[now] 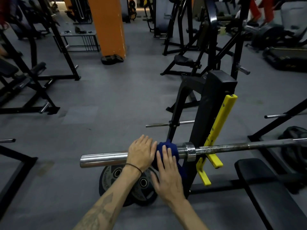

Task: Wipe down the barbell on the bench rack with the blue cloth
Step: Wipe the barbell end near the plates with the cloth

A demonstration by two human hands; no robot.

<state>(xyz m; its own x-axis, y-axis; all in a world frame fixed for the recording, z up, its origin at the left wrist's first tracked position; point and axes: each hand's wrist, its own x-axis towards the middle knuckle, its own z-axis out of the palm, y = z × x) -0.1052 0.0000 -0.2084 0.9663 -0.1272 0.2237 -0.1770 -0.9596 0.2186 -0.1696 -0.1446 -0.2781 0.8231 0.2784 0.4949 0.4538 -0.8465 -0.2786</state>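
The steel barbell lies across the yellow hooks of the black bench rack. Its chrome sleeve points left toward me. A dark blue cloth is wrapped over the sleeve just left of the collar. My left hand curls over the sleeve right beside the cloth. My right hand lies flat against the cloth with its fingers spread, pressing it on the bar. Part of the cloth hangs down behind my right hand.
Two black weight plates lean on the floor under the sleeve. The black bench pad sits at the lower right. Other racks and machines ring the grey floor, and an orange pillar stands at the back.
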